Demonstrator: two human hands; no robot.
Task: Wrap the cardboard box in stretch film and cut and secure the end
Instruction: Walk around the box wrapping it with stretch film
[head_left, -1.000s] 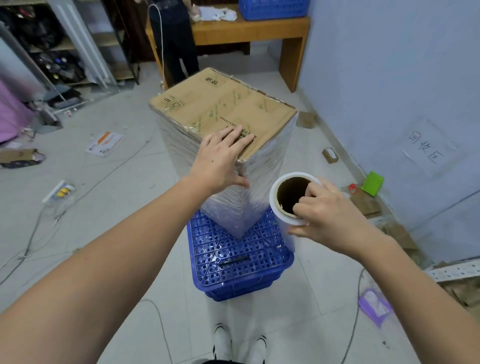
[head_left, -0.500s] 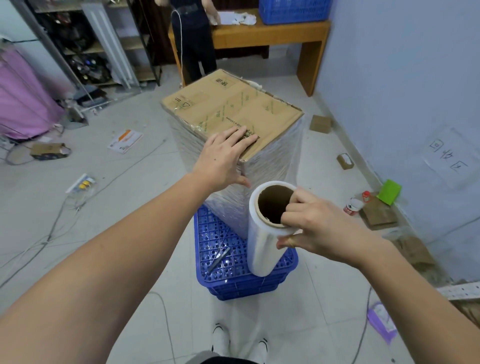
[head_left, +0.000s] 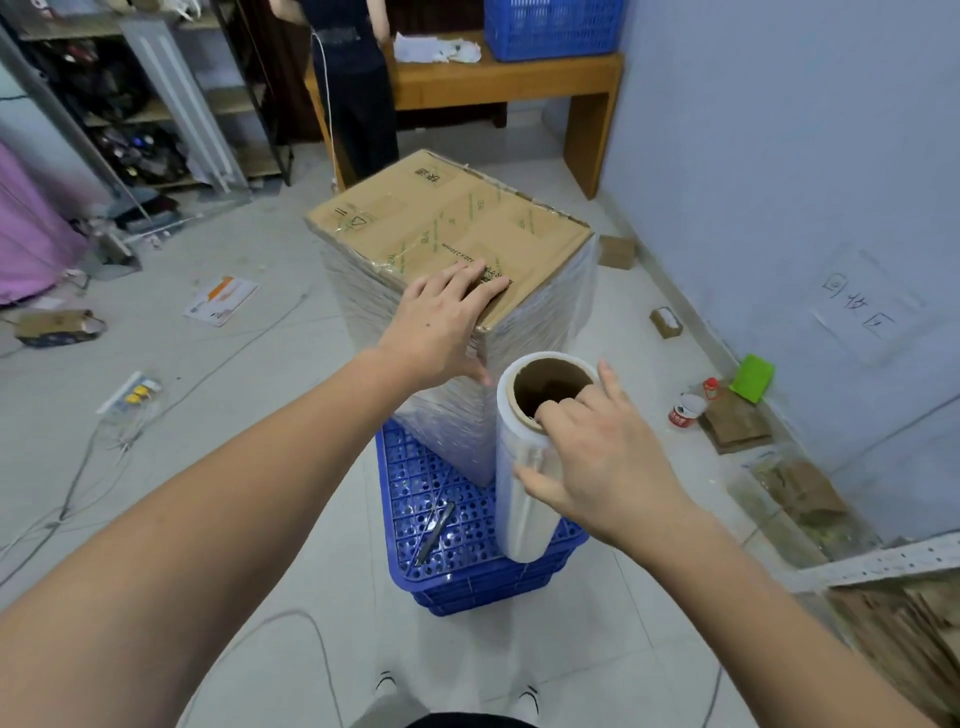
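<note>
Cardboard box (head_left: 447, 223) stood on end on the blue perforated crate (head_left: 457, 551), on the floor; sides already glossy with layered stretch film, brown top bare. Wrapping looked mostly done to me; cut and securing still left. My left hand (head_left: 441, 327) lay flat on the near top corner, fingers straight. My right hand (head_left: 587, 457) gripped the film roll (head_left: 524, 499), fingers hooked into its cardboard core. Cutter (head_left: 435, 531) lay on the crate.
</note>
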